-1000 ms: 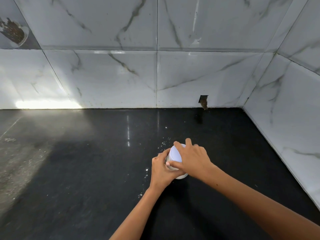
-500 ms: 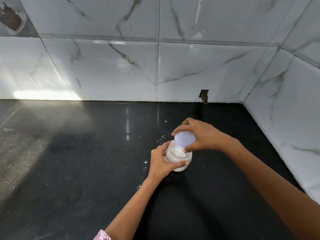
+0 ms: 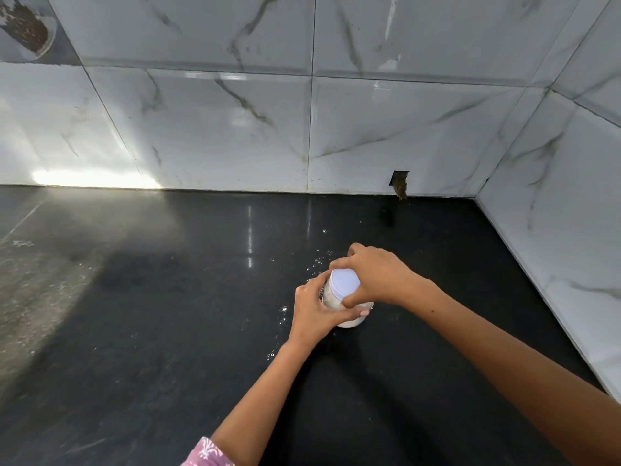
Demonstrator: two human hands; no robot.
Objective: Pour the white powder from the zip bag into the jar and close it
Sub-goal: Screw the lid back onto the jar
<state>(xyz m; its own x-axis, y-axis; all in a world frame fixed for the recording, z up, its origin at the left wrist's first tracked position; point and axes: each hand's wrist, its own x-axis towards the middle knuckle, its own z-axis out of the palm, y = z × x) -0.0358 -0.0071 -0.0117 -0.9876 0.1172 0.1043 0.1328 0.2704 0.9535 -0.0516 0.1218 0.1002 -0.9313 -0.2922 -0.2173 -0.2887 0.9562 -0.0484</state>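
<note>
1. The place looks like a home kitchen, seen at an inside corner of the worktop.
2. A polished black stone table (image 3: 168, 331) runs to the far wall and to the right wall.
3. Both walls carry large glossy white tiles (image 3: 228, 129) with grey marble veining, a common kitchen backsplash.
4. White grains (image 3: 317, 260) lie scattered on the dark surface.
5. A small notch (image 3: 399, 183) is cut in the far tiles where they meet the table.

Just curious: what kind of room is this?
Probably a kitchen corner: a dark polished counter meets marble-look wall tiles, and hands close a jar of white powder there.
</note>
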